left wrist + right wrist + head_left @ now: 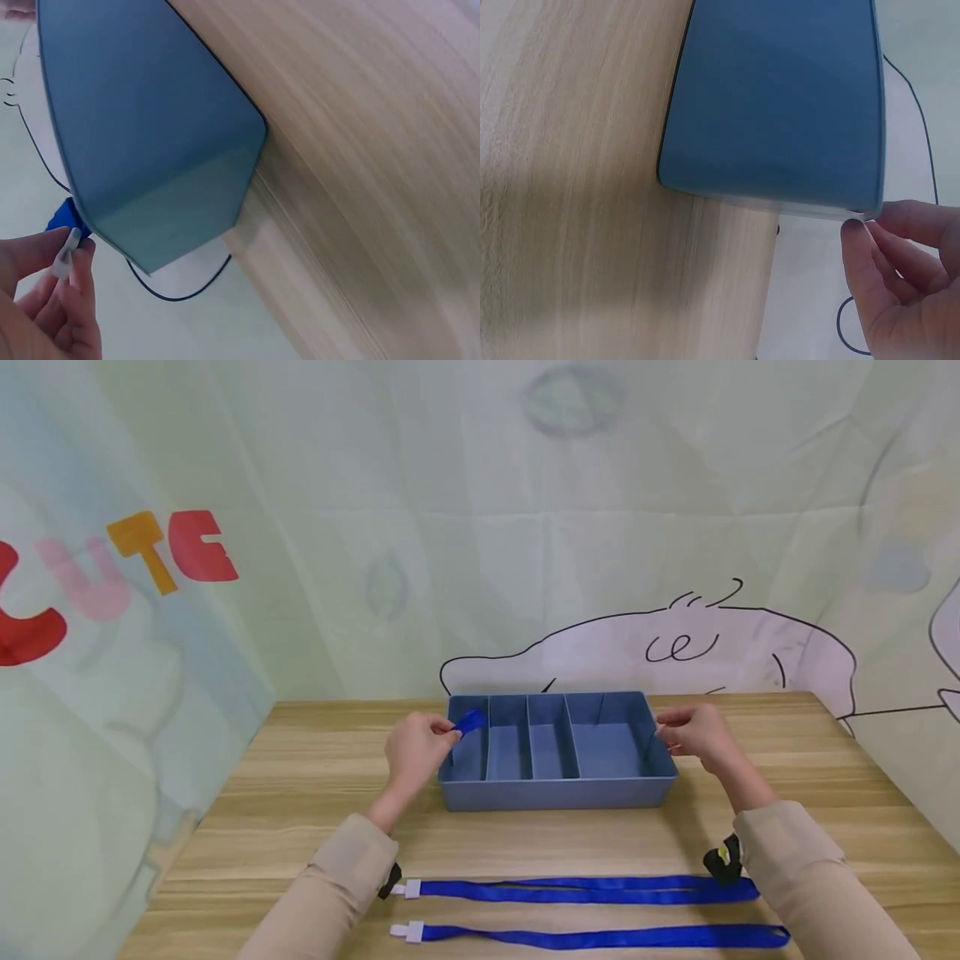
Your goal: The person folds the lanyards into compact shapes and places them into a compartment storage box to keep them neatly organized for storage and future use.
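My left hand pinches a folded blue lanyard between thumb and fingers, over the leftmost compartment of a blue-grey divided box. From the left wrist, a whitish end piece shows at the fingertips, with the blue strap just past them by the box's rim. At the box's right end, my right hand pinches the rim, its thumb outside the wall in the right wrist view. How much of the held lanyard lies inside the box cannot be told.
Two more blue lanyards, a farther one and a nearer one, lie stretched side by side along the front of the wooden table. Their white clips point left. A printed cloth hangs behind the table and at its sides.
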Tool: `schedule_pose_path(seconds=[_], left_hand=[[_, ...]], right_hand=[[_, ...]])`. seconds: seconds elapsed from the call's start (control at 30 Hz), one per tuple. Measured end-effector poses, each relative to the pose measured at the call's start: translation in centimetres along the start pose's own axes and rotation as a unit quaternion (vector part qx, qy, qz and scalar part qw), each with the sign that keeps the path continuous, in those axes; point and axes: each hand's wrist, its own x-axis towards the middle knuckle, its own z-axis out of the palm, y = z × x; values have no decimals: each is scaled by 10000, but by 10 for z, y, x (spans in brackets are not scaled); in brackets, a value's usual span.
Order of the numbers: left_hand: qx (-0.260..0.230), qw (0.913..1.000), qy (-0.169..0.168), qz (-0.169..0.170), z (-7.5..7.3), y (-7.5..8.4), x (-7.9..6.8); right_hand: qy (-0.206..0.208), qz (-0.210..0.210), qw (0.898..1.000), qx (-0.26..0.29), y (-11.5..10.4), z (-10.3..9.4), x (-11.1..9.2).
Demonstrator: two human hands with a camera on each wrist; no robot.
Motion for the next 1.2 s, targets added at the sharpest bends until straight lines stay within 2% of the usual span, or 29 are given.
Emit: schedule_pose_path(seconds=[0.2, 0.43, 0.77, 1.07, 1.2], left_hand=[[363, 9987, -98, -331, 1, -6, 9], [545, 9982, -146, -220, 9, -6, 18], [1177, 9924, -127, -326, 31, 8, 34], [1646, 9843, -622, -146, 49, 11, 41], [1653, 9822, -877, -137, 56, 7, 40]], right_hand=[[-290, 70, 9994, -181, 2, 3, 5], [-578, 206, 9979, -188, 3, 2, 6], [-764, 175, 9965, -278, 0, 2, 9], [-917, 233, 9950, -318, -1, -1, 10], [-928, 245, 9949, -310, 1, -1, 11]])
